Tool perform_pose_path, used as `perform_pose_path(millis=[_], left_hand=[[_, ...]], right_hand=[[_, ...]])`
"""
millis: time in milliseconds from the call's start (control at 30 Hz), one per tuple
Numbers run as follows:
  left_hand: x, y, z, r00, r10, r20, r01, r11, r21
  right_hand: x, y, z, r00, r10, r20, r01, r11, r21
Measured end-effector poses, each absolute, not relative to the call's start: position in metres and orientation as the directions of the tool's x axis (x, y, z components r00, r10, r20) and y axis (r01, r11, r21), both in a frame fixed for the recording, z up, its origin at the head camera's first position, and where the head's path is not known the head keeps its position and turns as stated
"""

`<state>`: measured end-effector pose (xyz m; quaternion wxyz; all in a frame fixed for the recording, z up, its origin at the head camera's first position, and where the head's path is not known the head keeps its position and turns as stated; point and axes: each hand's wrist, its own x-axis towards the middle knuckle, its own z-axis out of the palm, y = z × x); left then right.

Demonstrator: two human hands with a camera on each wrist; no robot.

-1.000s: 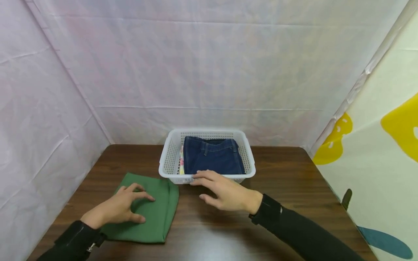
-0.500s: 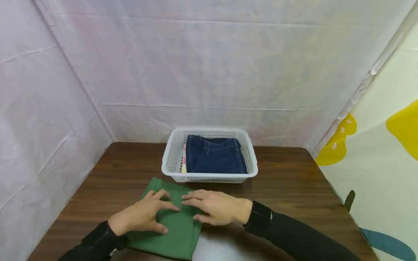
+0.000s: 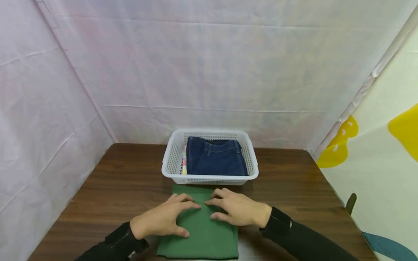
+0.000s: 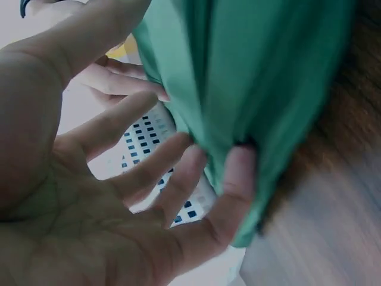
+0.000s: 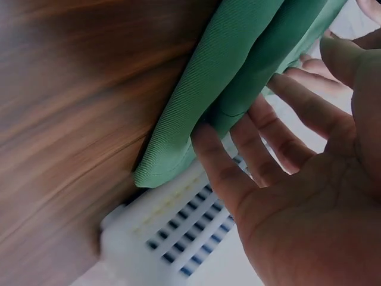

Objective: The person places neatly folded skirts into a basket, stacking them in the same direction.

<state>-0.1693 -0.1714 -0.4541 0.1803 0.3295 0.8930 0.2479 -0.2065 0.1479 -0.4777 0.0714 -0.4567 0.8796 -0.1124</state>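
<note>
Lying under both hands (image 3: 202, 214): green cloth (image 3: 204, 235)

Basket (image 3: 169, 165) blocks ahead; bare table (image 3: 124, 181) lies either side.

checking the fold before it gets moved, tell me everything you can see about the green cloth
The green cloth is a plain, matte woven fabric, folded into a flat oblong of several layers, its stacked edges showing in the wrist views. It lies on the brown wooden table, its far edge right by the white basket. The left hand and right hand both rest on top with spread fingers, fingertips nearly meeting at the middle.
</note>
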Motion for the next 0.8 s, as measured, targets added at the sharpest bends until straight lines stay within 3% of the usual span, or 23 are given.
perform_pose_path(millis=[533,800], left_hand=[[-0.175,-0.133,-0.469,-0.745,0.656,-0.119,0.497,0.665,0.557],[-0.174,-0.126,-0.470,-0.771,0.629,-0.100,0.477,0.674,0.564]], right_hand=[[-0.203,0.201,-0.481,-0.700,-0.714,0.021,-0.688,0.667,-0.284],[-0.200,0.215,-0.479,-0.719,-0.692,0.066,-0.675,0.673,-0.302]])
